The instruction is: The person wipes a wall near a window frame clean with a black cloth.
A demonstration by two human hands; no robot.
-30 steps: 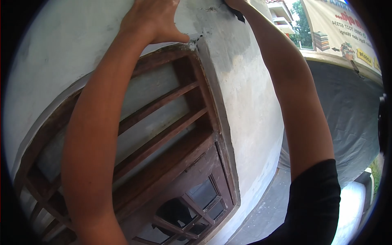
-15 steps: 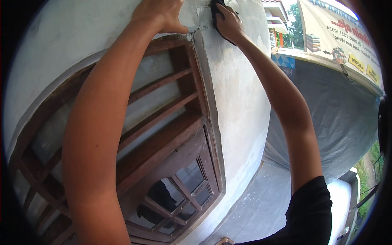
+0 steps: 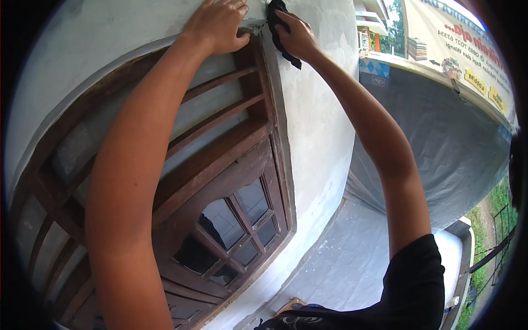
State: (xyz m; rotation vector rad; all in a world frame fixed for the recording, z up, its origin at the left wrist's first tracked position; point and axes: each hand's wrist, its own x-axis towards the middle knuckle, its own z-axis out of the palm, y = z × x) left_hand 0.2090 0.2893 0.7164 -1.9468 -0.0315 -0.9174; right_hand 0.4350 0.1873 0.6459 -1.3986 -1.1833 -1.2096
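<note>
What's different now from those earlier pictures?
The right hand, still gripping the crumpled black cloth, has moved down the grey-white plastered wall, beside the corner of the brown wooden frame. The left hand sits slightly lower, its thumb now over that frame. Nothing was let go.

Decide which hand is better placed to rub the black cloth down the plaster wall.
Probably the right hand: it holds the black cloth against the plaster wall, beside the wooden frame. The left hand is at the frame's upper edge, showing no cloth.
</note>
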